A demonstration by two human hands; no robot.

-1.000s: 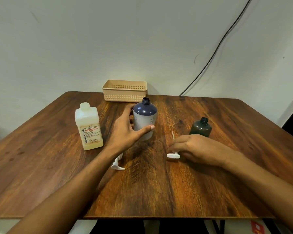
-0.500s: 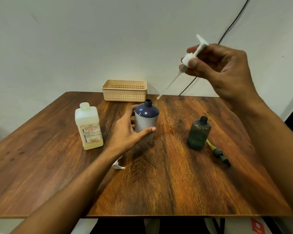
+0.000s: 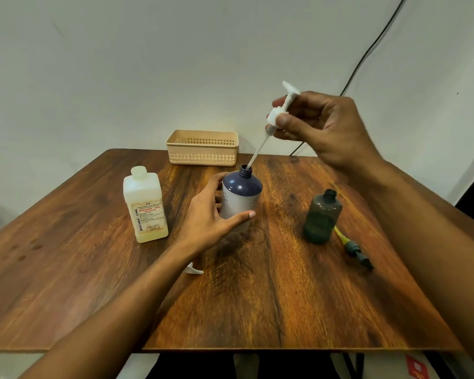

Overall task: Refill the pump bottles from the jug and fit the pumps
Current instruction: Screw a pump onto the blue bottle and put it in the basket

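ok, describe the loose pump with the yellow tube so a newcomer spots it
On the brown wooden table, find the small smoky-green plastic bottle standing uncapped on the right. The grey plastic pump lies flat just right of its base. Unlike the white plastic pump held aloft, its tube is yellow.

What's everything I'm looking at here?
table: one, brown wood, under everything
basket: one, beige, table's far edge
jug: one, whitish, left
large bottle: one, navy and white, centre
small bottle: one, dark grey, right
held pump: one, white, tube tip at large bottle's neck
lying pump: one, grey and yellow, beside small bottle
white piece: one, partly under left forearm
cable: one, black, on wall
left hand: grips large bottle
right hand: pinches held pump
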